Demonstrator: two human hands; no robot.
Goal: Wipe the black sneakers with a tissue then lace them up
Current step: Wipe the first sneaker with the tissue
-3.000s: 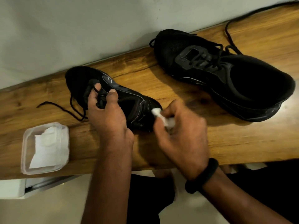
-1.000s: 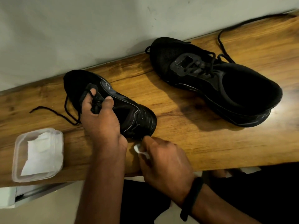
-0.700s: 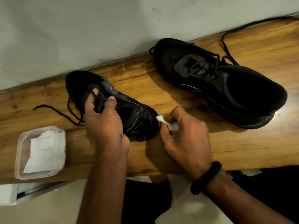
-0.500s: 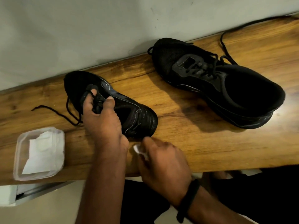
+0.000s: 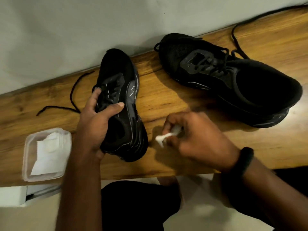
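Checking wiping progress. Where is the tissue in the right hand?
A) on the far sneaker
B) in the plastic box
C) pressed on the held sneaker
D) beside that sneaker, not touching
D: bare table shows between the tissue, pinched in the right hand, and the sneaker that the left hand grips.

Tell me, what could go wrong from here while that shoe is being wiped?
1. The left hand grips the near sneaker close to the front edge of the table; a slip might drop it to the floor.
2. Its loose lace trails across the wood and might snag or pull out further.
3. The tissue pinched in the right hand is a small wad, so it may tear.
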